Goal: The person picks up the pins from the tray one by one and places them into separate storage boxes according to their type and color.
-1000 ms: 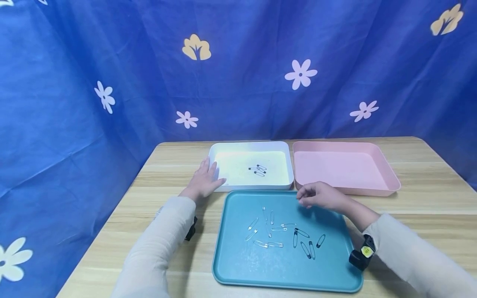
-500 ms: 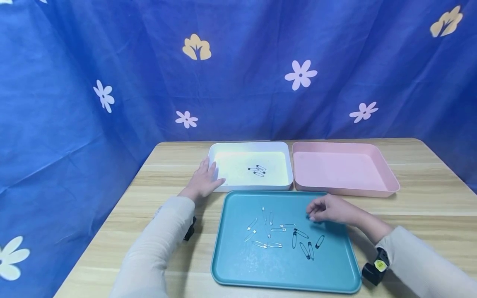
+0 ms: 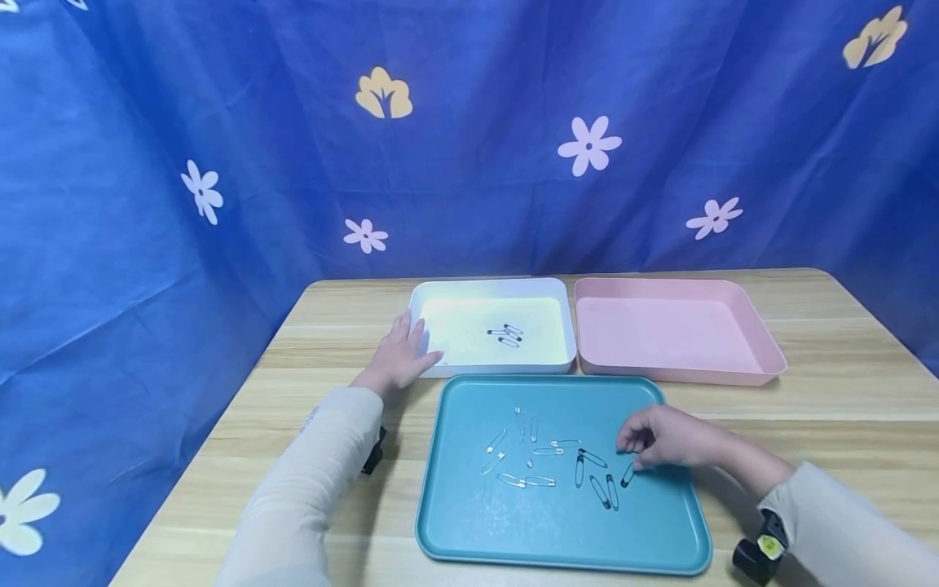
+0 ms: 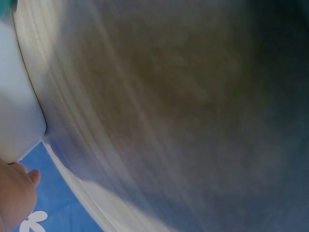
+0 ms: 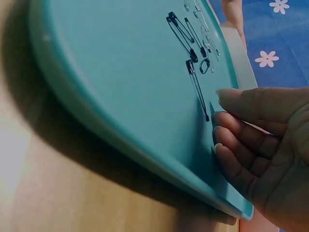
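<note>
My right hand (image 3: 671,440) is low over the right side of a teal tray (image 3: 513,534), its fingertips right at the end of a black safety pin (image 3: 626,478). In the right wrist view that black pin lies on the tray, just beyond a small gap between thumb and bent fingers. Several other black safety pins (image 3: 612,493) lie to its left, and several silver safety pins (image 3: 540,482) are spread farther left on the tray. With fingers extended and spread, my left hand (image 3: 399,357) rests at the left rim of a white tray (image 3: 499,370).
A small cluster of black safety pins (image 3: 506,335) lies inside the white tray. Beside it on the right stands a pink tray (image 3: 671,334) with nothing in it. All three trays stand on a wooden table (image 3: 279,408), with a blue flowered curtain (image 3: 469,179) behind.
My right hand has moved right and toward the near side, from the tray's far edge by the pink tray down to the rightmost black safety pin. The left hand has stayed put.
</note>
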A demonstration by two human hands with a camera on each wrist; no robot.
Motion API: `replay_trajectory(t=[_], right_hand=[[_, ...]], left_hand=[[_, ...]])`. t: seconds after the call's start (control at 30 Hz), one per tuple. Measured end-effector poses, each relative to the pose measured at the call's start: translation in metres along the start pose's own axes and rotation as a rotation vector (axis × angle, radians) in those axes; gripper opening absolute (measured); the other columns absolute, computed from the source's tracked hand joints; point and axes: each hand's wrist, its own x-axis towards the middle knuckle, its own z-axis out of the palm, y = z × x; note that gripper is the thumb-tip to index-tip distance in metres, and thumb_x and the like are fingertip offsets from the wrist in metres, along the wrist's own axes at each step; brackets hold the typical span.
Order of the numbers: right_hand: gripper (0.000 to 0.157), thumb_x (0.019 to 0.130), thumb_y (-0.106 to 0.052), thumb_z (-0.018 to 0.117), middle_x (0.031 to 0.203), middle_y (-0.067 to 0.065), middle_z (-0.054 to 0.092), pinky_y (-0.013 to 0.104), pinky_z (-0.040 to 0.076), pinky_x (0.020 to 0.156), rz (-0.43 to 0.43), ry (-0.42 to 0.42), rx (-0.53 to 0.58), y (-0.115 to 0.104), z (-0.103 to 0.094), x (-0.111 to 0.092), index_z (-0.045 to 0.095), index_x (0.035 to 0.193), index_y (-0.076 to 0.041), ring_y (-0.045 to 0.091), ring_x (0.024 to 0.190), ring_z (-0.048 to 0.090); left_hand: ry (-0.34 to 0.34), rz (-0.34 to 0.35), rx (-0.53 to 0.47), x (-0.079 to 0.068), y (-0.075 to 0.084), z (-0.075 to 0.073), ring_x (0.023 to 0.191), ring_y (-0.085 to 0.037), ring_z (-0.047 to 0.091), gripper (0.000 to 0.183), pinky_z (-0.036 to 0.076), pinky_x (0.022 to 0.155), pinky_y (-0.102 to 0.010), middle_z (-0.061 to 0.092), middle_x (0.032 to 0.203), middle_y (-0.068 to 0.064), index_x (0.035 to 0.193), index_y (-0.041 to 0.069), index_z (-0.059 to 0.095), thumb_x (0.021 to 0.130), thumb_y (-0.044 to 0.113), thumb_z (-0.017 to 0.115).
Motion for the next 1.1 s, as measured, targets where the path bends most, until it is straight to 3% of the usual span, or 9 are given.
replay_trajectory(t=[0.5,0.8,1.1], right_hand=[[0.018,0.067,0.001,0.065,0.072,-0.009,0.049,0.022,0.041,0.060,0.000,0.004,-0.166,-0.0072,0.0090,-0.0028,0.059,0.068,-0.016,0.008,0.068,0.044],[0.020,0.068,0.003,0.062,0.067,-0.009,0.047,0.021,0.042,0.056,-0.019,-0.018,-0.161,-0.0044,0.0083,-0.0044,0.053,0.063,-0.015,0.006,0.064,0.044],[0.013,0.075,-0.004,0.060,0.065,-0.006,0.049,0.022,0.041,0.056,-0.015,-0.045,-0.053,-0.0022,0.0016,-0.0055,0.051,0.070,-0.011,0.007,0.061,0.046]], left_hand=[[-0.018,-0.016,-0.015,-0.0003,-0.0032,0.0012,0.127,-0.031,-0.010,0.077,0.006,0.100,-0.049,-0.012,0.141,-0.017,0.138,0.001,0.008,0.085,0.052,0.035],[-0.009,-0.004,-0.013,0.0006,-0.0020,0.0017,0.127,-0.031,-0.009,0.078,0.007,0.100,-0.049,-0.011,0.141,-0.018,0.137,0.001,0.009,0.085,0.053,0.035],[-0.001,0.003,-0.010,-0.0001,-0.0006,0.0006,0.127,-0.032,-0.007,0.077,0.007,0.100,-0.049,-0.009,0.141,-0.019,0.137,0.000,0.010,0.085,0.050,0.036]])
